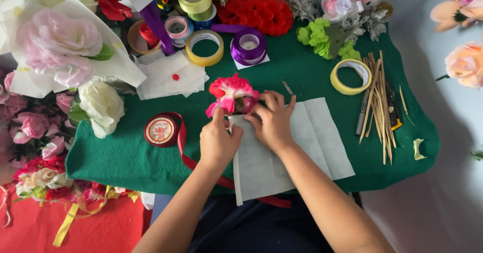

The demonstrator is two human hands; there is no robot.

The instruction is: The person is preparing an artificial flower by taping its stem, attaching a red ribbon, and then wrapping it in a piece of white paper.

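A pink and red artificial flower (231, 94) lies at the top edge of a pale wrapping sheet (317, 137) spread on a green felt mat (302, 77). My left hand (218, 141) grips the flower's base from the left, with the sheet's folded edge under it. From the right, my right hand (273, 122) presses the sheet against the flower, fingers curled around its stem end. The stem itself is hidden under both hands. A red ribbon (187, 155) runs under my left wrist from a red ribbon spool (160, 130).
Several tape rolls and ribbon spools, a yellow roll (350, 76) and a purple spool (248, 46) among them, sit at the back. A bundle of wooden sticks (378, 102) and a pen lie on the right. Artificial flowers crowd the left, with a white rose (102, 107) on the mat's edge.
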